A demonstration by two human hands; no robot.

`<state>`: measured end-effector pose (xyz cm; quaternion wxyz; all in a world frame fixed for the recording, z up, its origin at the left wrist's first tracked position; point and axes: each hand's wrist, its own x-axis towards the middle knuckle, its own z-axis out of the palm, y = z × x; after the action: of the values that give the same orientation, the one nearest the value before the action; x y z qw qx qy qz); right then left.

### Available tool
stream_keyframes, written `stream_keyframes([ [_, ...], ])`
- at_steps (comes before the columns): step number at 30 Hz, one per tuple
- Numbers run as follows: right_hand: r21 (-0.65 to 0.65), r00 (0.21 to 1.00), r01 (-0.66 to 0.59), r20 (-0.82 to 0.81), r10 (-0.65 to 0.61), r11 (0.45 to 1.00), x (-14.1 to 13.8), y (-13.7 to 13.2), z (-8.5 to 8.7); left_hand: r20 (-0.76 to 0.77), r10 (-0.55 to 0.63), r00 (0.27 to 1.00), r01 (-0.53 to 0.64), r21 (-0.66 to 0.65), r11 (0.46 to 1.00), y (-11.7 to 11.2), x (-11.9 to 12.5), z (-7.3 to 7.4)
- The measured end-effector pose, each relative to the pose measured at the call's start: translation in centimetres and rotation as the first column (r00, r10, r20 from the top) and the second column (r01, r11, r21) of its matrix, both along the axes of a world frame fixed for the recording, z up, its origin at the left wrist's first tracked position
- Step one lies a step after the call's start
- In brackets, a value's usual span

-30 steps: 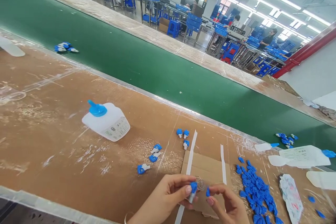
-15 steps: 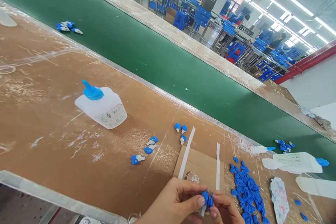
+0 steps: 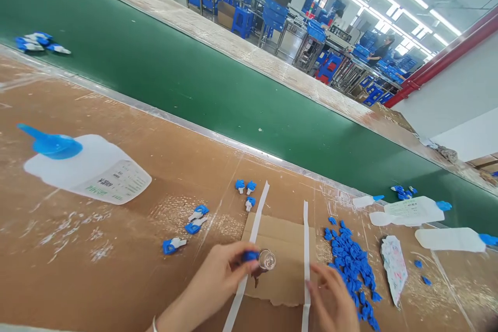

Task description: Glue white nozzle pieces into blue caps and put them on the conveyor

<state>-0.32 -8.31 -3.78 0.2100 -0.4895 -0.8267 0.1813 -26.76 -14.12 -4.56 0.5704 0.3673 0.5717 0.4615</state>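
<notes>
Cap [image 3: 250, 256] apparently pinched in left hand [image 3: 218, 277]

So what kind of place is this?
Most likely a factory assembly line: a green conveyor belt runs past the workbench, blue plastic caps lie heaped on it, and blue-crated workstations stand behind.

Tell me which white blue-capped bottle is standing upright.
The bottle at the far left of the bench, blue spout cap on top; the three bottles by the belt at right all lie flat.
</notes>
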Motion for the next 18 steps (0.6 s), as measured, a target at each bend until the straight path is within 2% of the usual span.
stream_keyframes([
  [2,0.121,0.987,0.128,0.077,-0.138,0.984,3.6,2.3,-0.6,-0.349,0.006,0.937,0.017,0.065,0.998,1.3,-1.6,0.2],
  [3,0.107,0.985,0.106,0.122,-0.119,0.989,5.1,3.3,-0.9,-0.467,0.015,0.884,0.029,0.087,0.996,2.1,-2.3,0.1],
  [5,0.072,0.985,0.06,0.16,-0.071,0.996,7.0,4.7,-1.4,-0.588,0.028,0.808,0.048,0.113,0.992,3.8,-3.2,-0.2],
  [8,0.037,0.989,0.01,0.144,-0.015,0.999,7.5,5.6,-1.9,-0.638,0.05,0.768,0.042,0.128,0.991,6.0,-3.4,-1.0],
  [11,0.007,0.991,-0.036,0.129,0.035,0.999,7.0,5.4,-1.9,-0.677,0.088,0.73,0.036,0.167,0.985,6.7,-3.4,-1.3],
  [14,0.027,0.993,-0.027,0.116,0.024,0.999,6.8,4.7,-1.7,-0.709,0.123,0.694,0.037,0.205,0.978,5.5,-4.4,-1.0],
  [18,0.119,0.981,0.148,0.108,-0.161,0.982,7.0,3.8,-1.3,-0.782,0.156,0.604,-0.015,0.185,0.983,2.5,-7.8,-1.0],
])
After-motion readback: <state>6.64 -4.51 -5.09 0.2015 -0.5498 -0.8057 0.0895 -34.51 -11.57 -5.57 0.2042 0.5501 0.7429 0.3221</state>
